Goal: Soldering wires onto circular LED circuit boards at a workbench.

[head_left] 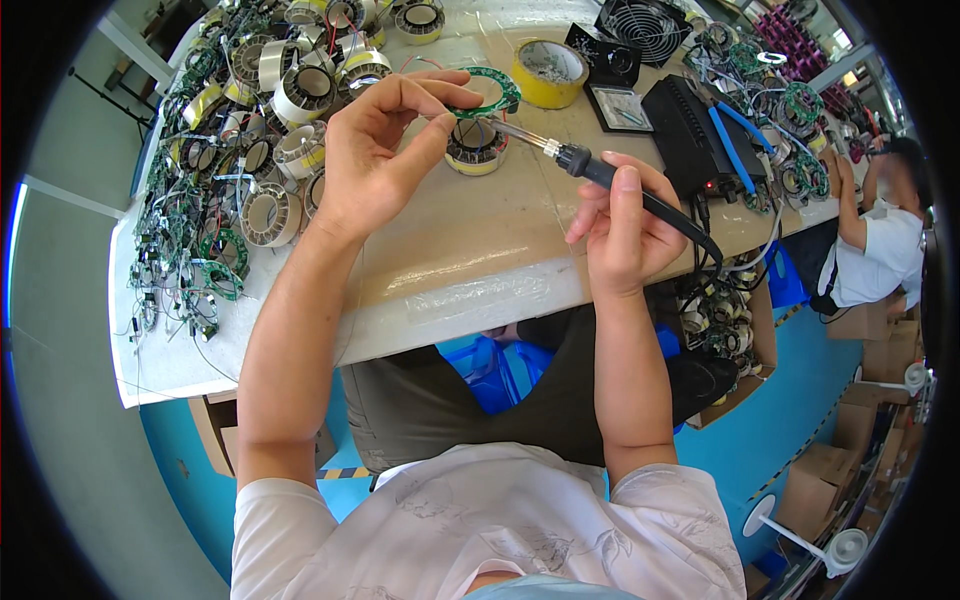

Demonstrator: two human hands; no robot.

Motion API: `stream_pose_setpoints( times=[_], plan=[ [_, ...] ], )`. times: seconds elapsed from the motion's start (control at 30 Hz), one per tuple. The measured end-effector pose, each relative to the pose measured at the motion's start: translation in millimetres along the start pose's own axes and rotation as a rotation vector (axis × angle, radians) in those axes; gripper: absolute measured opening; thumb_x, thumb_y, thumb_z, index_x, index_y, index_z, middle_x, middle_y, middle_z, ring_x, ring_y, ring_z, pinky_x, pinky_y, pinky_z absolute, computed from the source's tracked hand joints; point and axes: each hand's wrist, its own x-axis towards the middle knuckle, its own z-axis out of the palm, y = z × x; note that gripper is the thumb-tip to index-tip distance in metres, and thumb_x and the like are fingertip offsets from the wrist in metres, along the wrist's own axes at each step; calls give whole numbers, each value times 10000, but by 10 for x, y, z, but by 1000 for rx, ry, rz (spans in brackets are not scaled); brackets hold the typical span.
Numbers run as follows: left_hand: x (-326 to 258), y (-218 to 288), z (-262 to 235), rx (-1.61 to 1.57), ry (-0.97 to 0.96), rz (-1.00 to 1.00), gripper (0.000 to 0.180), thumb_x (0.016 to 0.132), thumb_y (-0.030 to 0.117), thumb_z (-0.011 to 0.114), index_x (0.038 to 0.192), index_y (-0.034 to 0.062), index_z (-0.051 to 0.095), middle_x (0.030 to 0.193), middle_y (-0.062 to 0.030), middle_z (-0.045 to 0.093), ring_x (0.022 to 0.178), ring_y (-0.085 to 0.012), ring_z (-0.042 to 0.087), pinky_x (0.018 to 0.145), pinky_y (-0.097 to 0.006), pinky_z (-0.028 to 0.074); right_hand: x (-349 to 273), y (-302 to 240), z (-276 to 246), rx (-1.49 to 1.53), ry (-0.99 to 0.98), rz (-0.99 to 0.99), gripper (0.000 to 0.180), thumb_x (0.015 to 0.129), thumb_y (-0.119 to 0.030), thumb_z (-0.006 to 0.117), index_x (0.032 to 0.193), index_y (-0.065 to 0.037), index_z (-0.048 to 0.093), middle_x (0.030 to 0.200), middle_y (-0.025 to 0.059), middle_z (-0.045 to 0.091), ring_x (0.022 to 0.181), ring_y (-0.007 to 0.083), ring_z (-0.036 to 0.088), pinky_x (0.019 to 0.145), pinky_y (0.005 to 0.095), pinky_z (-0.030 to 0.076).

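My left hand (390,140) pinches the left edge of a green ring-shaped circuit board (511,88) between thumb and fingers, above the table. In my right hand (628,222) is a soldering iron (598,170), held like a pen, its metal tip pointing left toward the board's lower edge. Whether the tip touches the board I cannot tell. Just under the board stands a round motor stator coil (476,160) with a yellow band. Thin wires run up near the board.
Stator coils (300,95) and wired green boards (215,265) are heaped at the left. Behind lie a yellow tape roll (549,75) and a fan (645,30). Blue-handled pliers (735,140) rest on a black soldering station (690,135). A person (875,235) sits at the far right.
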Motion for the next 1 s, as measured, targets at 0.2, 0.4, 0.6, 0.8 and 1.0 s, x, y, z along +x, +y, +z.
stream_pose_setpoints(
  times=[0.2, 0.4, 0.6, 0.8, 1.0],
  plan=[
    [-1, 4, -2, -1, 2, 7, 56, 883, -67, 598, 902, -15, 591, 1086, -149, 720, 1260, -295, 562, 1088, -427, 409, -6, -10, 4, 9, 18, 10, 139, 955, -56, 612, 1031, 56, 643, 748, 154, 691, 414, 108, 546, 394, 223, 423],
    [-9, 0, 5, 1, -1, -4, 60, 908, -52, 563, 916, -5, 600, 1111, -182, 715, 1275, -306, 556, 1158, -495, 316, -7, -15, 7, 5, 19, 20, 145, 956, -60, 612, 1030, 59, 645, 740, 154, 688, 410, 109, 543, 390, 222, 420],
    [-5, -4, 1, -12, 8, -7, 63, 916, -53, 555, 921, 2, 585, 1111, -184, 715, 1271, -306, 559, 1158, -494, 316, 6, -12, 9, 22, 25, 35, 169, 965, -87, 612, 1036, 62, 645, 734, 151, 687, 404, 118, 543, 379, 224, 409],
    [17, -6, -2, -11, 2, 2, 62, 925, -46, 549, 928, 13, 567, 1113, -189, 713, 1278, -306, 553, 1165, -501, 302, 91, -9, -51, 61, 104, 105, 295, 1008, -223, 560, 1082, 49, 650, 745, 139, 676, 403, 134, 510, 331, 270, 406],
    [-3, 14, 11, -41, 42, -34, 32, 895, -38, 586, 913, -12, 578, 1077, -158, 719, 1244, -293, 561, 1094, -438, 395, 417, -41, -97, -530, -137, -111, 248, 917, -82, 716, 1156, -17, 697, 906, 117, 685, 632, 154, 636, 510, 260, 478]
  ],
)
